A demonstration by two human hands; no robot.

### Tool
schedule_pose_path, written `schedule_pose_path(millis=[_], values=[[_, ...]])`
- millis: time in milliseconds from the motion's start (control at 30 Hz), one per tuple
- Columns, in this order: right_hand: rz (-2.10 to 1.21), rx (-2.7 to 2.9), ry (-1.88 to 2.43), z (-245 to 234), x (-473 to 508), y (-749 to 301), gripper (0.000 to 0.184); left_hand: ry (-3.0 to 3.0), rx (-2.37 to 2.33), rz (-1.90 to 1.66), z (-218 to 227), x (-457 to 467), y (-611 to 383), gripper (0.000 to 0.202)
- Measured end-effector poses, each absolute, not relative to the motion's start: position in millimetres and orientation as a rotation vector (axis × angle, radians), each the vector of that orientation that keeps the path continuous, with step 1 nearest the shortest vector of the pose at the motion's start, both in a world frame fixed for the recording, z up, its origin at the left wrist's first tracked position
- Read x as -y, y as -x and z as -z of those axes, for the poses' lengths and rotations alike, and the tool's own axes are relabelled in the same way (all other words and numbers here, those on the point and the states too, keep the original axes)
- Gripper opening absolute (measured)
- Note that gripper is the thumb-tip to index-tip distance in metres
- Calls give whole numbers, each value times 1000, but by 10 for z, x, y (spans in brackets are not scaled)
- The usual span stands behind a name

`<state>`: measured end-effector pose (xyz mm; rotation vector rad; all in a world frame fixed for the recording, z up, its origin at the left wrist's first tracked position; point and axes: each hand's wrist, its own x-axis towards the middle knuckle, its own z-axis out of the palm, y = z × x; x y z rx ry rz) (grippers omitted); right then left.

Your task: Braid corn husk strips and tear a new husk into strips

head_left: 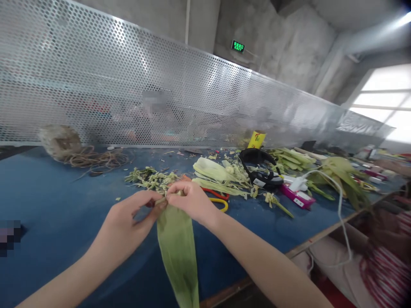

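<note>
A long green leaf (178,252) hangs down from between both my hands, over the blue table (58,201). My left hand (128,222) pinches the leaf's top end from the left. My right hand (189,199) is closed on the same top end from the right, fingertips meeting those of the left hand. Just behind my hands lie a heap of green leaf trimmings (150,179) and scissors with red and yellow handles (218,199).
A perforated metal screen (128,94) walls off the table's far side. A coil of brown string (93,159) lies at back left. Pale husk leaves (215,173), black headphones (260,169), a pink box (297,197) and more green leaves (340,175) sit to the right. Another person in red stripes (388,256) is at far right.
</note>
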<state>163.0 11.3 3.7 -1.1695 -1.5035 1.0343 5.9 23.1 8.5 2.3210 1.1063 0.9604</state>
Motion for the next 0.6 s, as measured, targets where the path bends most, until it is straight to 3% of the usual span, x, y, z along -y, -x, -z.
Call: schedule_pose_path(millis=[233,400,600], values=[[-1184,1313,1215,-40,-114,-1560,8,-2349,-1135,-1064,-86,-229,-51,25],[-1140,1394,1254,-54,-147,-1621,8,-2099,-1201,-830,-44,-324,-69,36],[-1218,1190,1146,29,-339,-1878,14,-1626,-1066,-766,-39,-321,-105,74]])
